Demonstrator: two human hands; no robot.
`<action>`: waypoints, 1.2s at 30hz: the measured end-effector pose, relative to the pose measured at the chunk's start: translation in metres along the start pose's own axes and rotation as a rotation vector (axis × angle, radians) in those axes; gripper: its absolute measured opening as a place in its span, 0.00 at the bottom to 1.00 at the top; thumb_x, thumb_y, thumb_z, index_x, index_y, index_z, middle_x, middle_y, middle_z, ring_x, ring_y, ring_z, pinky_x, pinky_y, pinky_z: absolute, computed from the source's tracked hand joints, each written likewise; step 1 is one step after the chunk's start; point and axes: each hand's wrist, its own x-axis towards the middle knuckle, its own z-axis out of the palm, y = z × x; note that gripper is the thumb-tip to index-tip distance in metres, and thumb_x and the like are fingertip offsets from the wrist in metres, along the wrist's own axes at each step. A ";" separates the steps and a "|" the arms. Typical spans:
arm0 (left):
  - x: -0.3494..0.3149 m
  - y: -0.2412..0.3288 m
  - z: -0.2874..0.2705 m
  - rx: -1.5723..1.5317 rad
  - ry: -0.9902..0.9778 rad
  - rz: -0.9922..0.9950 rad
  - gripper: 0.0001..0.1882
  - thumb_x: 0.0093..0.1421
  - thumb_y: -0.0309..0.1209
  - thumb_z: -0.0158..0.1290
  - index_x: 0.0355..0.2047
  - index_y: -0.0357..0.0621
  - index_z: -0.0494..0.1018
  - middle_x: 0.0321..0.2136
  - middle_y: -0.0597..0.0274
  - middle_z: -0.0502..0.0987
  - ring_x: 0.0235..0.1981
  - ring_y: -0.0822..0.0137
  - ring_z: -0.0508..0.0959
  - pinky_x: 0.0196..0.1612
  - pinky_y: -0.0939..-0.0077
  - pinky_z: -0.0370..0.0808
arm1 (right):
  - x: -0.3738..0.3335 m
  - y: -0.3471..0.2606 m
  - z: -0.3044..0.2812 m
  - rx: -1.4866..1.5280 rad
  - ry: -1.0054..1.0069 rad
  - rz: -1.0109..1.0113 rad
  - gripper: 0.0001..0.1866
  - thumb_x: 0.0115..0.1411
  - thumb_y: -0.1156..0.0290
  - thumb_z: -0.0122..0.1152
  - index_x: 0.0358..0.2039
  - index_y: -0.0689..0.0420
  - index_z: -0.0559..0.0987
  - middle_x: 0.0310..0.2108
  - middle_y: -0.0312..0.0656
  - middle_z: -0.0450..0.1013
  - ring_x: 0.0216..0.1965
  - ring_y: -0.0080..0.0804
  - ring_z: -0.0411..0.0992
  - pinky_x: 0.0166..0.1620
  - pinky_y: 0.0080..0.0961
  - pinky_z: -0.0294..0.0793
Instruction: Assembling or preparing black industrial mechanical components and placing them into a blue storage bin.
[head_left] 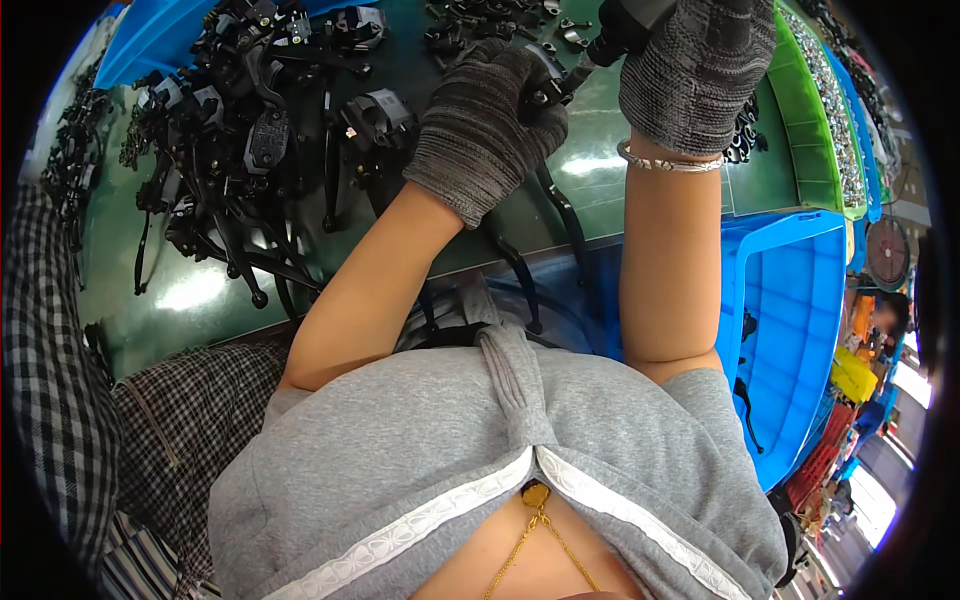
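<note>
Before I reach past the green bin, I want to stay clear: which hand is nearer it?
Right. The right hand is close beside the green bin, on its left; the left hand is farther left.

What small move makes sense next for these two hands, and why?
Probably a light, straight press of the black handheld driver by the right hand, with the left hand bracing the black metal part. The driver's tip points at that part, which the left fingers wrap; whether it touches is unclear.
</note>
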 end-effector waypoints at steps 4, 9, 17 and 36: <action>0.003 0.004 0.003 -0.025 -0.017 0.003 0.13 0.53 0.34 0.66 0.35 0.42 0.77 0.34 0.53 0.76 0.37 0.54 0.78 0.44 0.59 0.76 | 0.001 -0.008 -0.004 -0.033 -0.008 0.022 0.19 0.63 0.54 0.67 0.42 0.57 0.79 0.27 0.34 0.76 0.23 0.21 0.75 0.22 0.17 0.70; -0.002 0.000 0.004 0.016 0.022 -0.007 0.13 0.53 0.34 0.66 0.35 0.41 0.78 0.32 0.53 0.76 0.36 0.55 0.78 0.43 0.60 0.77 | 0.003 0.018 -0.008 -0.033 -0.023 -0.135 0.19 0.63 0.53 0.67 0.40 0.56 0.79 0.27 0.35 0.76 0.23 0.22 0.75 0.23 0.19 0.72; -0.002 0.004 0.006 -0.026 0.039 0.010 0.13 0.54 0.34 0.67 0.35 0.42 0.78 0.31 0.54 0.76 0.34 0.57 0.78 0.42 0.62 0.77 | 0.011 0.016 -0.006 0.179 -0.275 -0.297 0.22 0.65 0.52 0.66 0.46 0.58 0.78 0.31 0.39 0.77 0.28 0.25 0.77 0.28 0.21 0.78; 0.004 0.012 0.000 -0.049 -0.041 -0.023 0.21 0.55 0.41 0.68 0.43 0.41 0.80 0.37 0.51 0.79 0.42 0.54 0.80 0.49 0.58 0.77 | 0.009 -0.005 -0.033 0.196 -0.259 -0.331 0.26 0.64 0.50 0.67 0.48 0.60 0.77 0.33 0.39 0.78 0.27 0.24 0.78 0.30 0.20 0.81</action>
